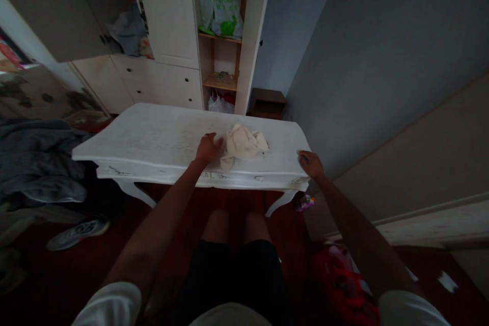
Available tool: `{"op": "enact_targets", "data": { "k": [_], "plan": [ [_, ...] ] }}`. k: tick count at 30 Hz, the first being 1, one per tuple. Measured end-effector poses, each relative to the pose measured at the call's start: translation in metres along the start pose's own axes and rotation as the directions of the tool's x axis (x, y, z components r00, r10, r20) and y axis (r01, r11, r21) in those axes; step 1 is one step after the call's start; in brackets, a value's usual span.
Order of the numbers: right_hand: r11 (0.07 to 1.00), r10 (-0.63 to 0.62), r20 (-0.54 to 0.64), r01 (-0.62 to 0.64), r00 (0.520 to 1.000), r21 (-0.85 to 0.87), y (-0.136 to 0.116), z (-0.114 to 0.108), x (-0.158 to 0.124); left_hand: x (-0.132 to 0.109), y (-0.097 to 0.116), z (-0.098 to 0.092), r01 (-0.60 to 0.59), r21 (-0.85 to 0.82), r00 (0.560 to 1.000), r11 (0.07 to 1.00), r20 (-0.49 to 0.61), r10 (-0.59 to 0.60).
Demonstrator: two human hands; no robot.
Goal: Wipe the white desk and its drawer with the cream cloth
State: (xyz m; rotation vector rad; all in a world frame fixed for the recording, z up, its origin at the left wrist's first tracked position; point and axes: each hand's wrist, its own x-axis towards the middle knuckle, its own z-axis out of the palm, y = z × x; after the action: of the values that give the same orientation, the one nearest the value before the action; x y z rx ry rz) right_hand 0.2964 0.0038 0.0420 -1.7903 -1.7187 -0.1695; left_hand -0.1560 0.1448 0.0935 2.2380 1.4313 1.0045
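Observation:
A crumpled cream cloth (242,144) lies on the white table (153,137), right of its middle. My left hand (208,148) rests on the tabletop with its fingers curled against the cloth's left edge, gripping it. My right hand (310,163) lies flat on the table's right front corner, fingers spread, holding nothing. Both my arms reach forward over my knees.
A white wardrobe (168,25) stands behind the table, with plastic bags (221,5) on its open shelves. Grey bedding (38,158) lies at the left and a shoe (78,233) on the dark red floor. A red bag (344,280) sits by my right leg. The wall is at the right.

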Motion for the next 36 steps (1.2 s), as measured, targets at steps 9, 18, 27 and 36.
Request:
{"op": "enact_targets", "data": {
  "k": [9,18,27,36],
  "plan": [
    [0.939,0.103,-0.113,-0.059,0.988,0.339,-0.108,0.006,-0.070,-0.016,-0.030,-0.008,0.070,-0.017,0.996,0.997,-0.059,-0.071],
    [-0.132,0.324,0.736,-0.742,0.594,0.657,-0.187,0.076,-0.125,-0.020,-0.028,-0.012,0.097,-0.102,0.989,0.990,-0.105,-0.108],
    [-0.575,0.203,0.872,-0.666,0.445,0.474,-0.176,0.097,-0.079,-0.019,-0.027,-0.011,0.147,-0.192,0.971,0.970,-0.158,-0.178],
    [-0.561,0.157,0.905,-0.719,0.395,0.411,-0.189,0.086,-0.093,-0.016,-0.030,-0.012,0.177,-0.257,0.961,0.950,-0.163,-0.223]
  ]
}}
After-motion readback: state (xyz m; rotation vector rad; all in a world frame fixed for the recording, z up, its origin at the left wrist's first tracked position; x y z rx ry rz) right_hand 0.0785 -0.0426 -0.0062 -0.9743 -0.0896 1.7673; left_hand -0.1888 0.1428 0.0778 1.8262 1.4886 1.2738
